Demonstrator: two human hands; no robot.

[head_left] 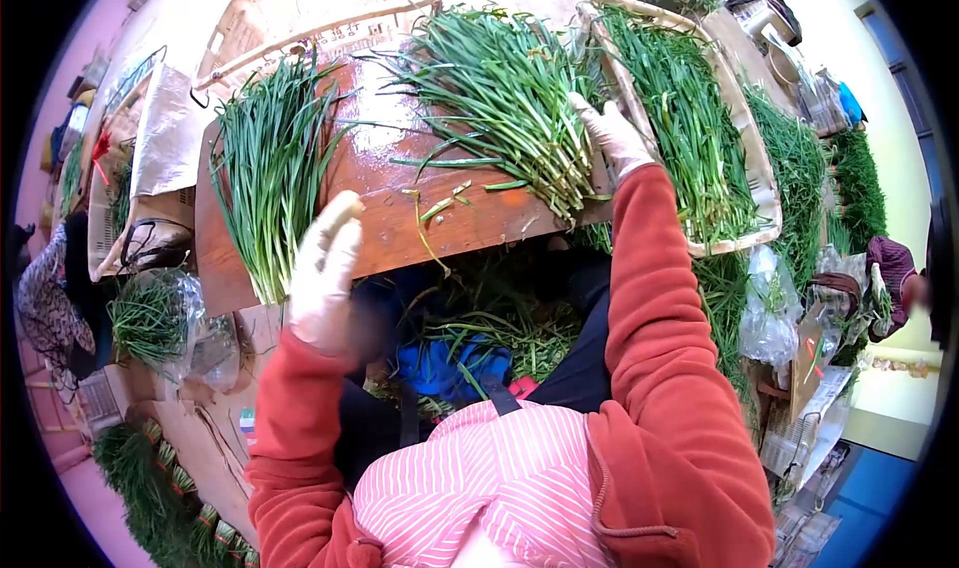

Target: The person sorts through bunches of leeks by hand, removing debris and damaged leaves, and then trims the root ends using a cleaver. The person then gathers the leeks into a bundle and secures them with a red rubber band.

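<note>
On the wooden board point(385, 238) lie two heaps of long green stalks that look like garlic chives. The larger chive heap point(519, 108) is at the right, its pale cut ends toward me. A smaller, neater chive bundle point(270, 168) lies at the left. My right hand point(611, 138), in a pale glove, rests with fingers stretched out against the right side of the large heap. My left hand point(328, 268), also gloved, is raised by the lower right of the smaller bundle, fingers extended and nothing in them. Loose stalk scraps point(445, 203) lie between the heaps.
A plastic crate point(764, 183) full of chives stands right of the board; another crate point(320, 28) is behind it. Trimmings point(529, 338) cover the floor below. A bagged bunch point(155, 313) sits at left. Other people are at both sides, including a patterned sleeve point(50, 298).
</note>
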